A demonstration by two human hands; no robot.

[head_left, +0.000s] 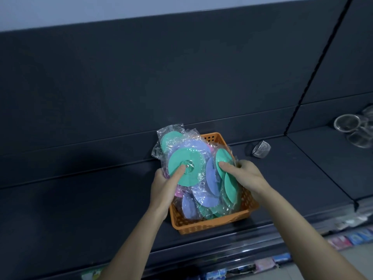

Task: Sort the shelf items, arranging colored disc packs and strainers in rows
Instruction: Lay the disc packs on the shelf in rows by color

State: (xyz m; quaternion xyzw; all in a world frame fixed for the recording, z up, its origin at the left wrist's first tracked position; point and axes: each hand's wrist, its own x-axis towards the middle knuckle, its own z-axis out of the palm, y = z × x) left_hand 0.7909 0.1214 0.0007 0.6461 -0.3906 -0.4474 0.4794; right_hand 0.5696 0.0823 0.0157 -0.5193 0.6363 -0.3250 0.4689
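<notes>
**Sorting of disc packs: removal stage.**

**Grips.** The left hand (164, 186) has its grip pinching a green disc pack (188, 165). The thumb lies on the face just short of the central hub, and the fingers are hidden behind. The right hand (248, 174) has its grip pinching a second green pack (221, 156) near its edge, thumb on the near face and fingers curled behind.

**Position.** Both packs are held above the orange basket (212, 225). They sit among a loose heap of lilac packs (210, 178) and further green ones that fills the basket and rises over its rim. Crumpled film leaves it uncertain whether the left hand lifts one pack or several clinging together.

**Orientation.** A disc has no long axis, so its facing is what counts.
- The left-hand pack shows its hubbed face to the viewer, tilted slightly back toward 12 o'clock.
- The right-hand pack stands on edge, its face turned toward 9 o'clock and its edge line running roughly 12 to 6.
- The basket's long axis lies near 12–6 on the dark shelf (80, 199).

**Surroundings.** One strainer (260, 149) lies on the shelf at 2 o'clock of the basket. A cluster of strainers (351, 128) lies well apart, between 2 and 3 o'clock, beyond the shelf divider.

**Step and next move (judged).** The step in hand appears to be parting packs from the heap by colour; no row is laid yet. The next move calls for freeing each pack from its neighbours' film. Each pack then goes on the shelf at 9 o'clock of the basket, like colour with like and all faces one way.
</notes>
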